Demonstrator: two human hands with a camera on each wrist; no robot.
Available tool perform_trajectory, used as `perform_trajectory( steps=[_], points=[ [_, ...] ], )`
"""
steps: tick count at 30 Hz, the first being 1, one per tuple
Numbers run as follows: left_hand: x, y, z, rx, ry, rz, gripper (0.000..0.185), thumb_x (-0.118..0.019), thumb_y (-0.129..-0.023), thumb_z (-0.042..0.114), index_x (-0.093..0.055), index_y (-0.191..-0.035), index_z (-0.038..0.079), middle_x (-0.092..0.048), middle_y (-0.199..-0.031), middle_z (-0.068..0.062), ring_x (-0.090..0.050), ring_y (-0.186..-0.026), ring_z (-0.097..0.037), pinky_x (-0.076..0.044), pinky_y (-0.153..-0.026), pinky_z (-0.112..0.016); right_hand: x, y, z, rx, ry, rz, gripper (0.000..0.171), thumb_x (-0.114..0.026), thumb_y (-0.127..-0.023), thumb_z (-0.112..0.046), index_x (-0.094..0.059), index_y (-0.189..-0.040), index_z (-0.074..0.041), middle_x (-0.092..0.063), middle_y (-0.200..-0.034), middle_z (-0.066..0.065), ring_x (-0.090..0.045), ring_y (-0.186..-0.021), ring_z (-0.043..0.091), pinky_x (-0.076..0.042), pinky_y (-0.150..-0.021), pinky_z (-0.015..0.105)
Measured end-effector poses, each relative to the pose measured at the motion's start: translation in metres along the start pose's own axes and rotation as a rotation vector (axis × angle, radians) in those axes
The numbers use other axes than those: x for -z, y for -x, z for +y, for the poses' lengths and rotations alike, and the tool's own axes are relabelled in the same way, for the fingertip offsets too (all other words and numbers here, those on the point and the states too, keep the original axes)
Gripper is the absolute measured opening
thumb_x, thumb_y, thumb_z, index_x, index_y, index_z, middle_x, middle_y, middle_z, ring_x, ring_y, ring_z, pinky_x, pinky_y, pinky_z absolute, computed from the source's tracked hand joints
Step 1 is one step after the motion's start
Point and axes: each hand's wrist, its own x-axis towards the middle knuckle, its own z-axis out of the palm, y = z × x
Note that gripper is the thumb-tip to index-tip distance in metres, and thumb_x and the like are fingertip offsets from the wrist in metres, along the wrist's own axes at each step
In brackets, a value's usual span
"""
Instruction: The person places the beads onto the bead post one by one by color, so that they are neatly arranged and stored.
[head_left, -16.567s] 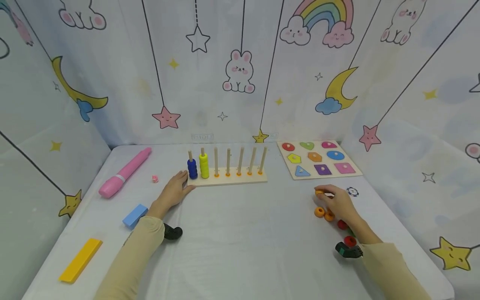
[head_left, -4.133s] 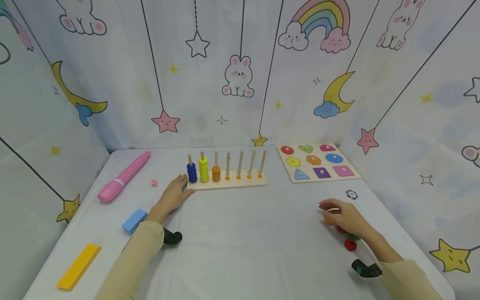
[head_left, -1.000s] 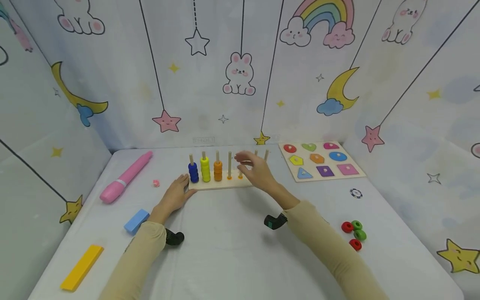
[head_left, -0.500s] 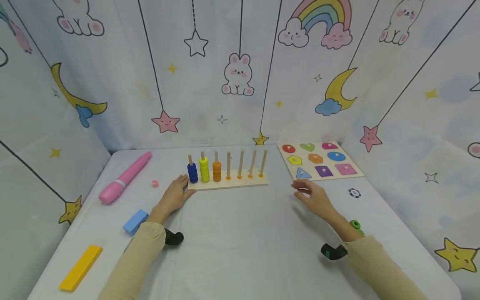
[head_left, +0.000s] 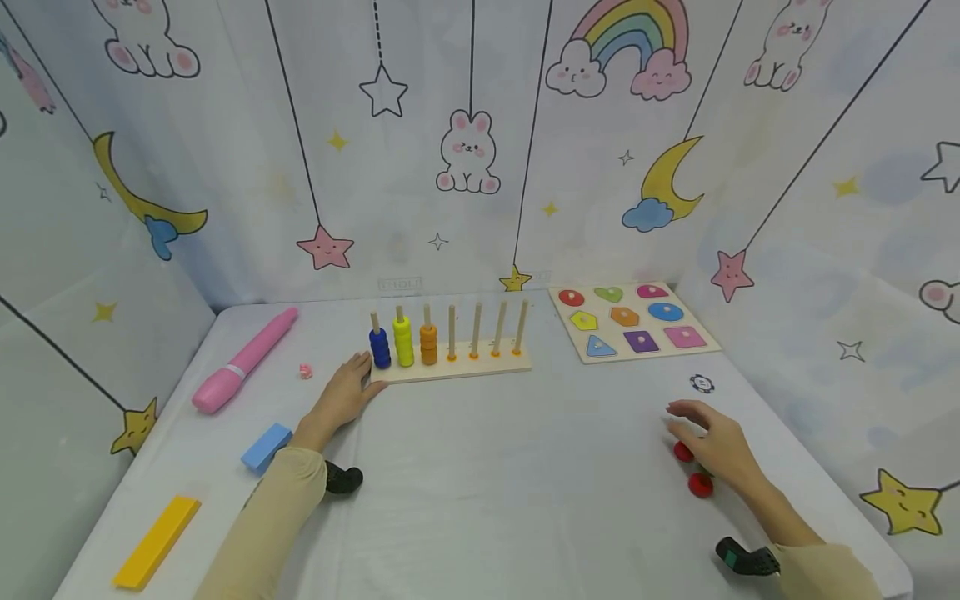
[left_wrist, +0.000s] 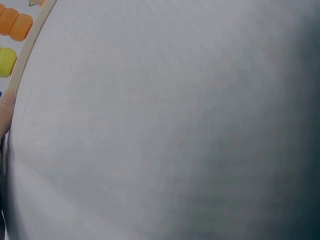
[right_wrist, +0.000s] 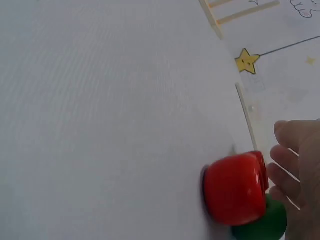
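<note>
My left hand [head_left: 341,400] rests at the left end of a wooden peg board [head_left: 480,370], thumb along its front edge; the thumb [left_wrist: 6,109] also shows in the left wrist view. Blue beads [head_left: 380,348], yellow beads [head_left: 403,342] and orange beads [head_left: 428,344] fill the first three pegs from the left. The other pegs are bare. At the right, my right hand [head_left: 716,442] hovers by loose beads, fingers loosely bent, holding nothing. A red bead [head_left: 701,485] lies below it. In the right wrist view, a green bead [right_wrist: 262,222] is partly hidden behind a red one.
A shape puzzle board [head_left: 637,321] lies at the back right, with a round chip [head_left: 702,383] in front. On the left are a pink bat-like object [head_left: 243,362], a small pink piece [head_left: 305,371], a blue block [head_left: 266,448] and a yellow block [head_left: 157,542].
Orange beads from the right have gone onto the third peg. Over the last second my right hand went from the pegs rightward to the loose beads. My left hand stayed.
</note>
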Motion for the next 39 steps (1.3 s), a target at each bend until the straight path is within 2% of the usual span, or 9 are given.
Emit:
perform_trajectory(
  steps=[5, 11, 13, 16, 18, 24, 30, 35, 39],
  points=[
    [0.001, 0.001, 0.001, 0.000, -0.003, -0.004, 0.068, -0.053, -0.097, 0.036, -0.032, -0.139, -0.014, -0.029, -0.147, -0.028, -0.020, -0.137, -0.042, -0.014, -0.113, -0.052, 0.009, 0.013, 0.004, 0.001, 0.033, -0.022, 0.033, -0.073, -0.084, -0.021, -0.063, -0.111, -0.006, -0.067, -0.105, 0.012, -0.059, -0.102, 0.032, -0.046, -0.087, 0.055],
    [0.001, 0.002, 0.000, 0.003, 0.005, 0.003, 0.067, -0.054, -0.096, 0.034, -0.033, -0.139, -0.014, -0.029, -0.146, -0.028, -0.021, -0.137, -0.042, -0.015, -0.113, -0.052, 0.012, 0.020, 0.005, 0.005, 0.095, -0.038, 0.032, -0.078, -0.079, -0.020, -0.066, -0.107, -0.009, -0.069, -0.100, 0.007, -0.062, -0.095, 0.029, -0.053, -0.080, 0.032],
    [0.000, 0.002, 0.000, 0.000, 0.007, 0.002, 0.067, -0.054, -0.097, 0.034, -0.032, -0.139, -0.014, -0.029, -0.146, -0.028, -0.021, -0.137, -0.042, -0.015, -0.113, -0.053, 0.012, 0.021, 0.005, 0.008, 0.100, -0.037, 0.033, -0.079, -0.078, -0.020, -0.066, -0.107, -0.009, -0.069, -0.100, 0.008, -0.062, -0.094, 0.029, -0.054, -0.081, 0.034],
    [-0.001, 0.001, -0.002, -0.004, 0.006, 0.002, 0.068, -0.054, -0.096, 0.035, -0.032, -0.139, -0.013, -0.029, -0.147, -0.028, -0.021, -0.137, -0.042, -0.015, -0.113, -0.053, 0.011, 0.023, 0.006, 0.013, 0.092, -0.043, 0.035, -0.080, -0.076, -0.018, -0.067, -0.107, -0.008, -0.069, -0.100, 0.010, -0.061, -0.095, 0.032, -0.052, -0.081, 0.051],
    [-0.001, 0.001, -0.002, -0.003, 0.006, 0.004, 0.068, -0.054, -0.096, 0.035, -0.032, -0.139, -0.013, -0.028, -0.147, -0.027, -0.021, -0.137, -0.042, -0.015, -0.113, -0.053, 0.010, 0.023, 0.007, 0.015, 0.085, -0.050, 0.036, -0.080, -0.076, -0.018, -0.067, -0.107, -0.007, -0.068, -0.101, 0.013, -0.060, -0.096, 0.035, -0.051, -0.081, 0.057],
    [-0.001, 0.002, -0.003, -0.002, 0.008, 0.010, 0.068, -0.055, -0.096, 0.035, -0.034, -0.139, -0.012, -0.029, -0.147, -0.027, -0.021, -0.137, -0.041, -0.015, -0.113, -0.052, 0.007, 0.021, 0.008, 0.023, 0.091, -0.046, 0.037, -0.078, -0.079, -0.018, -0.065, -0.111, -0.006, -0.068, -0.101, 0.012, -0.062, -0.096, 0.034, -0.050, -0.082, 0.055],
    [0.000, 0.003, -0.005, -0.006, 0.008, 0.019, 0.068, -0.055, -0.096, 0.035, -0.034, -0.138, -0.014, -0.030, -0.146, -0.028, -0.022, -0.137, -0.042, -0.016, -0.113, -0.053, -0.003, 0.003, -0.009, 0.053, 0.012, -0.023, 0.035, -0.073, -0.084, -0.013, -0.062, -0.116, -0.005, -0.067, -0.106, 0.012, -0.063, -0.098, 0.033, -0.052, -0.081, 0.049],
    [0.000, 0.003, -0.006, -0.009, 0.006, 0.017, 0.068, -0.055, -0.096, 0.035, -0.034, -0.139, -0.013, -0.030, -0.146, -0.027, -0.021, -0.137, -0.041, -0.016, -0.113, -0.052, -0.024, -0.026, -0.036, 0.167, -0.082, 0.012, 0.038, -0.074, -0.081, -0.004, -0.061, -0.117, -0.004, -0.067, -0.106, 0.007, -0.063, -0.098, 0.022, -0.053, -0.081, 0.037],
    [0.000, 0.002, -0.005, -0.012, 0.003, 0.014, 0.068, -0.054, -0.096, 0.035, -0.034, -0.139, -0.013, -0.030, -0.146, -0.027, -0.021, -0.137, -0.041, -0.016, -0.113, -0.052, -0.040, -0.053, -0.068, 0.265, -0.182, 0.014, 0.043, -0.075, -0.079, 0.000, -0.059, -0.119, -0.002, -0.067, -0.105, 0.007, -0.063, -0.097, 0.021, -0.054, -0.081, 0.037]
  ],
)
